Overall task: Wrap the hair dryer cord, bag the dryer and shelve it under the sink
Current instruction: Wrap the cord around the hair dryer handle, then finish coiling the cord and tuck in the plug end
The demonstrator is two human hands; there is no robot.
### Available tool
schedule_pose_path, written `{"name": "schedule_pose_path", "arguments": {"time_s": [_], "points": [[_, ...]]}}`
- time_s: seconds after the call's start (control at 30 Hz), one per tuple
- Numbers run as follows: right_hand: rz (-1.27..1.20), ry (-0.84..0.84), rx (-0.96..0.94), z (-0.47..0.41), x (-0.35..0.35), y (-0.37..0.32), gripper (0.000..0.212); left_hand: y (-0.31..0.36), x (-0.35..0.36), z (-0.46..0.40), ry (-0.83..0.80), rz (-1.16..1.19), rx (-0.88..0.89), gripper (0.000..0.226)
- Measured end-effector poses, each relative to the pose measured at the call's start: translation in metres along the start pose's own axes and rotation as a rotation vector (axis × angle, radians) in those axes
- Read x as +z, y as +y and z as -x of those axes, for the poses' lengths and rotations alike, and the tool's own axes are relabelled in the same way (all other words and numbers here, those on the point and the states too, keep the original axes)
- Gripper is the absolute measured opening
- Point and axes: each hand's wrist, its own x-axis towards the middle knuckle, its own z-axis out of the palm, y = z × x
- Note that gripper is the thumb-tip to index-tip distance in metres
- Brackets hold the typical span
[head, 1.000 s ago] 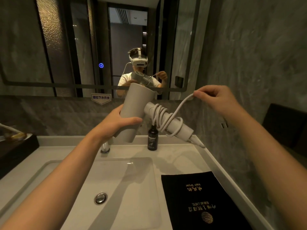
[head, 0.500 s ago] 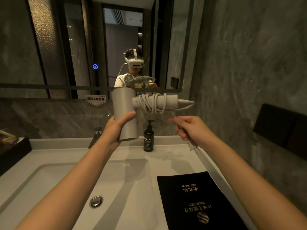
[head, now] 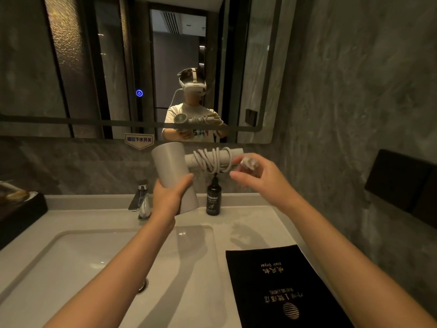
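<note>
Your left hand (head: 171,197) is wrapped round the barrel of the hair dryer (head: 173,171), thumb across the front, fingers behind, holding it up over the back edge of the sink (head: 71,256) w/ the barrel tilted slightly & the handle sticking out to the right, about level. The cord (head: 212,159) is coiled in several loops round that handle.

Your right hand (head: 257,178) sits just beside the handle's free end, fingers curled in loosely. It looks to pinch the blurred plug (head: 248,163) at the cord's end btwn thumb & fingertips; too smeared to say how firm. Both forearms reach up & fwd from the bottom corners, the left nearly straight, the right bent in at the wrist toward the dryer.

Below the handle a black pump bottle (head: 213,200) marked "Dunster" stands on the white counter (head: 248,223), near the chrome tap (head: 142,200). Closer to you, right of the basin, the black hair dryer bag (head: 283,287) lies flat on the counter, gold lettering facing away from you. The mirror (head: 94,67) above shows the dryer & both hands reflected.
</note>
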Motion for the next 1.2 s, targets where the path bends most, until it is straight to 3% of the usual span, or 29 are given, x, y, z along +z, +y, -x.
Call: {"name": "schedule_pose_path", "arguments": {"time_s": [0.1, 0.2, 0.37, 0.57, 0.73, 0.87, 1.0, 1.07, 1.2], "points": [[0.186, 0.058, -0.032, -0.006, -0.008, -0.001, 0.016, 0.005, -0.007, 0.000, -0.060, -0.137, 0.073, 0.075], [0.243, 0.180, -0.019, -0.013, -0.022, -0.001, 0.027, 0.010, -0.014, 0.006, -0.153, -0.216, 0.101, 0.085], [0.117, 0.169, 0.074, -0.015, -0.024, 0.001, 0.031, 0.011, -0.014, 0.014, -0.259, -0.192, 0.100, 0.089], [0.364, 0.161, 0.128, -0.017, -0.014, 0.008, 0.053, 0.007, -0.007, 0.023, -0.328, -0.169, 0.143, 0.093], [0.517, 0.354, 0.000, -0.013, -0.011, 0.005, 0.052, 0.011, -0.002, 0.026, -0.384, -0.072, 0.130, 0.082], [0.445, 0.447, -0.111, -0.010, -0.016, 0.010, 0.050, 0.023, -0.006, 0.026, -0.544, 0.084, -0.037, 0.092], [0.391, 0.413, -0.175, -0.011, -0.027, 0.015, 0.054, 0.039, -0.010, 0.026, -0.711, 0.421, -0.321, 0.098], [0.397, 0.343, -0.194, -0.012, -0.031, 0.016, 0.059, 0.041, -0.008, 0.023, -0.781, 0.387, -0.468, 0.110], [0.423, 0.149, -0.213, -0.010, -0.027, 0.015, 0.061, 0.039, 0.002, 0.020, -1.153, 0.204, -0.704, 0.117]]}}
